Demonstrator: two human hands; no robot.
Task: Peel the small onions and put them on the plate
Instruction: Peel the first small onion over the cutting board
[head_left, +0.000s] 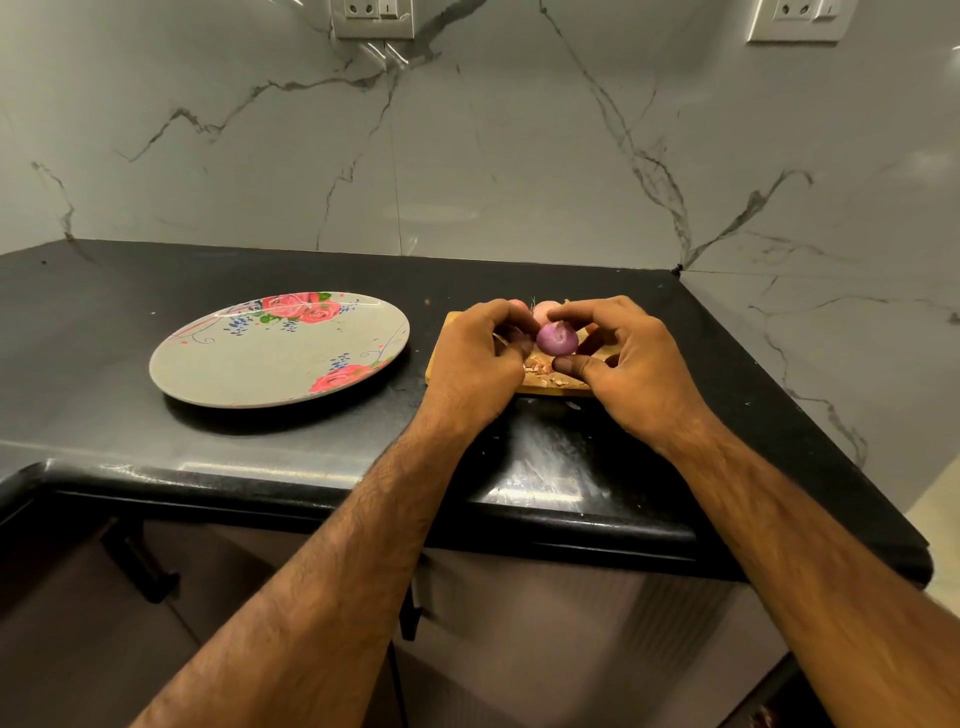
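Note:
A small purple onion (557, 338) with its shiny inner layer showing is pinched between my right hand (626, 364) and my left hand (475, 358), just above a wooden cutting board (535, 387). My right thumb sits under it and my left fingertips touch its left side. Behind my hands two more small pinkish onions (543, 310) peek out on the board. Bits of dry onion skin (537, 368) lie on the board below the onion. A round floral plate (249, 364) rests on the counter to the left with nothing on it.
The black stone counter (322, 447) ends in a rounded front edge near me and a corner at right. A marble wall with sockets (372, 18) rises behind. Cabinet doors with dark handles (150, 571) are below.

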